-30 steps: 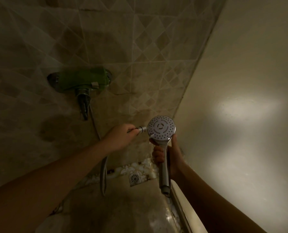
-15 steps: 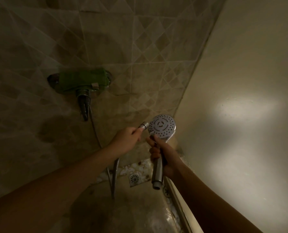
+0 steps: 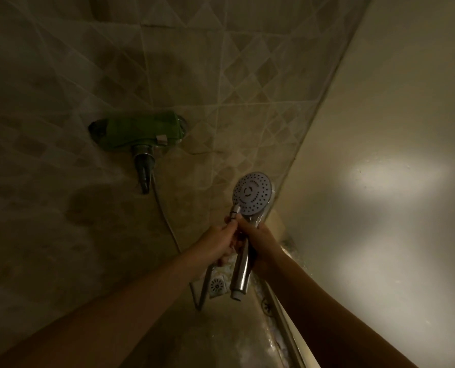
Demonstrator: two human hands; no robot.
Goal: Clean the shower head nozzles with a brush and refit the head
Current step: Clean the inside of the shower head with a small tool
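— Above the right hand (image 3: 261, 243), what sticks out?
— The shower head (image 3: 253, 193), nozzle face toward the camera. Below that hand the chrome handle hangs free, its threaded end bare; the right fingers are closed round the handle's upper part.
— And the left hand (image 3: 221, 243)?
— Clenched on the hose end (image 3: 235, 211), whose metal nut pokes up beside the head, touching the right hand.
— How will it handle?
— Probably light, rigid, and slick chrome, likely wet. I'd keep hold mid-handle, clear of the thread, and pinch the nut by its ridges.
— Brush?
— None in view.
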